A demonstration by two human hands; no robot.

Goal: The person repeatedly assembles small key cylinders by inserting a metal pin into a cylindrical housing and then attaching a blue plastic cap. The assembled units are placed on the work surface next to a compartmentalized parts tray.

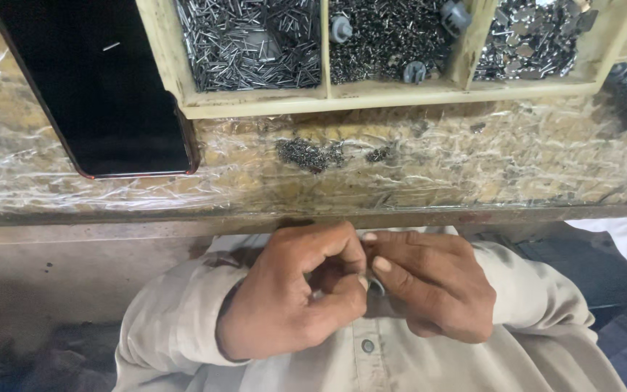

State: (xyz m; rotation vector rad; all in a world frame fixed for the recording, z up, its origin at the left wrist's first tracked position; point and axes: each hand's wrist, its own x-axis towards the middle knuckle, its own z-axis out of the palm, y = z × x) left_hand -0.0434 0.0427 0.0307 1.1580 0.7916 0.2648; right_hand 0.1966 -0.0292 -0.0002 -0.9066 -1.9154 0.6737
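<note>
- We see a workbench covered in crinkled clear plastic film, its front edge running just above our hands.
- A dark phone lies flat at the left of the bench, screen blank.
- A pale wooden tray sits at the back with three compartments: thin metal pins on the left, tiny dark screws in the middle, flat shiny bits on the right. A few grey plastic caps rest among the screws.
- A small loose heap of dark screws lies on the film just in front of the tray.
- Our left hand is curled nearly into a fist in front of our shirt, below the bench edge, thumb and forefinger pinched together.
- Our right hand meets it, fingertips touching, fingers bent and closed inward.
- Between the fingertips a small metal piece barely shows; both hands appear to pinch it, though we cannot tell its exact shape.
- We judge it to be light, stiff and hard, smooth enough to slip and easy to drop, so a firm fingertip pinch across its sides suits it best.
</note>
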